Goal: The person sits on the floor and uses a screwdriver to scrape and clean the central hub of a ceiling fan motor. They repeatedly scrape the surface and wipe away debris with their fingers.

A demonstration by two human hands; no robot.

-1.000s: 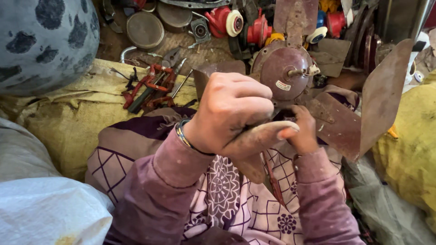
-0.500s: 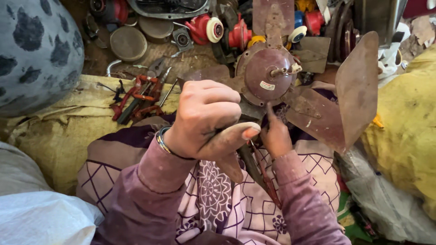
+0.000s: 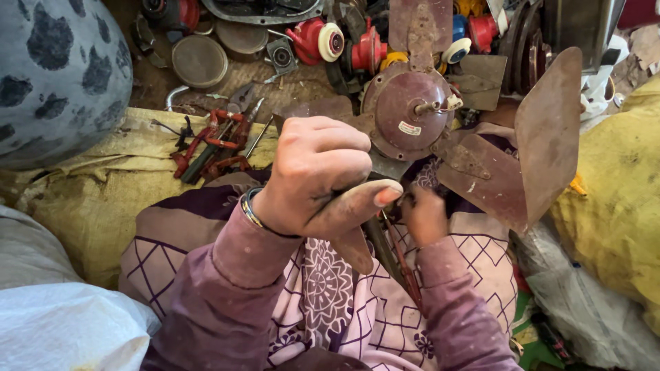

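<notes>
A rusty brown fan with a round motor hub (image 3: 411, 113) and wide metal blades (image 3: 546, 124) rests on my lap. My left hand (image 3: 323, 175) is closed in a fist around one blade near the hub, thumb pressed flat along its edge. Just to its right, my right hand (image 3: 425, 216) grips a thin red-handled tool (image 3: 402, 264) whose tip goes under the hub, where it is hidden. Both sleeves are purple, and a bangle sits on my left wrist.
Red-handled pliers and other tools (image 3: 210, 141) lie on a yellow sack (image 3: 103, 199) at the left. Round lids, red motor parts (image 3: 323, 41) and scrap metal crowd the ground beyond. A spotted grey cloth (image 3: 55, 75) fills the upper left, another yellow sack (image 3: 615, 206) the right.
The view has shifted, so the fan and hands sit slightly lower and more central. My right hand has slid a little down and away from the hub; the left grip is unchanged.
</notes>
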